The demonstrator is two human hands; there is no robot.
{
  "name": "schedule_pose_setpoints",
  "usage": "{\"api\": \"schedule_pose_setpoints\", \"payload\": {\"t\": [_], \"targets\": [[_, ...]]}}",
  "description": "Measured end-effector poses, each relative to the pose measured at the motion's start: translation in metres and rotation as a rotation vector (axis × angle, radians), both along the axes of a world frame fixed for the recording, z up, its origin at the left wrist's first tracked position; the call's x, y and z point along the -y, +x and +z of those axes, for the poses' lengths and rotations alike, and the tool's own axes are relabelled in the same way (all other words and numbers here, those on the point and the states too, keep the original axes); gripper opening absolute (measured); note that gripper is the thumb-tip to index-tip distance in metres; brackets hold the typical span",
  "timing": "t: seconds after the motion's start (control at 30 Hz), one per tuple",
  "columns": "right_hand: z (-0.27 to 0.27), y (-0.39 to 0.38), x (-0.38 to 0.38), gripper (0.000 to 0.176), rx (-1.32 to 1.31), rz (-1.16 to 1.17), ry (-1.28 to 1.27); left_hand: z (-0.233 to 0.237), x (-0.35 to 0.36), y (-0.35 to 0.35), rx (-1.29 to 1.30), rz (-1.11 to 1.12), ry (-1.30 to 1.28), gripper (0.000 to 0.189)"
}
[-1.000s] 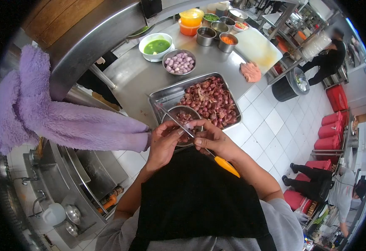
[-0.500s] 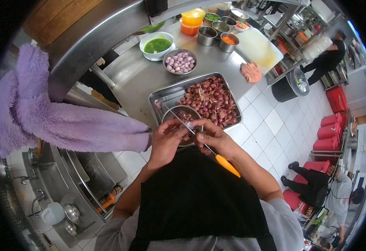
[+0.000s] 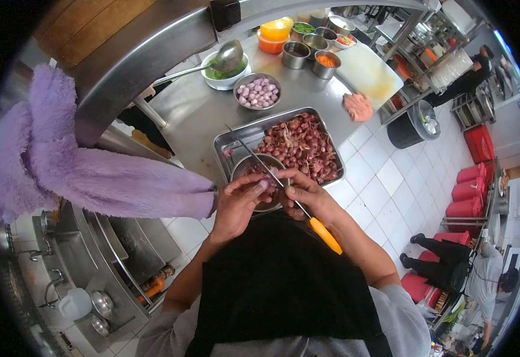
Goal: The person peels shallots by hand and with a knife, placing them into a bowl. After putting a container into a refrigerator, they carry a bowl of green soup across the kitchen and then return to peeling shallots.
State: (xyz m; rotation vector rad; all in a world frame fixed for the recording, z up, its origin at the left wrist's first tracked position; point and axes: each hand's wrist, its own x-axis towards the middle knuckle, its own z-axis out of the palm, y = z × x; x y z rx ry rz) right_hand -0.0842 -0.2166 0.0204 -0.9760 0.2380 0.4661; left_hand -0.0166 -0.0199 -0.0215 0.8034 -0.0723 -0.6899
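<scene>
My right hand (image 3: 311,199) grips a long thin knife (image 3: 260,160) with an orange handle (image 3: 325,235); the blade points up and left. My left hand (image 3: 239,202) pinches a small shallot (image 3: 268,176) against the blade. Both hands hover over a round metal bowl (image 3: 242,168) that holds peelings. Behind it a steel tray (image 3: 227,145) is full of unpeeled red shallots (image 3: 298,146). Farther back stands a bowl of peeled shallots (image 3: 257,92).
A purple towel (image 3: 93,172) hangs at the left. A ladle (image 3: 227,57) reaches over a white bowl of green sauce (image 3: 212,76). Metal cups, an orange container (image 3: 275,33) and a white cutting board (image 3: 370,68) sit at the back. Other people work at the right.
A ladle has come in over the green sauce bowl. My hands shifted slightly, and the knife blade now tilts more upright.
</scene>
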Motion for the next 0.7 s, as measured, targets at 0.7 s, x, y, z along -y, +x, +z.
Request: {"api": "schedule_pose_setpoints", "payload": {"t": [0.7], "targets": [[-0.002, -0.006, -0.007, 0.054, 0.059, 0.056, -0.034, -0.008, 0.004, -0.006, -0.025, 0.113, -0.062, 0.019]]}}
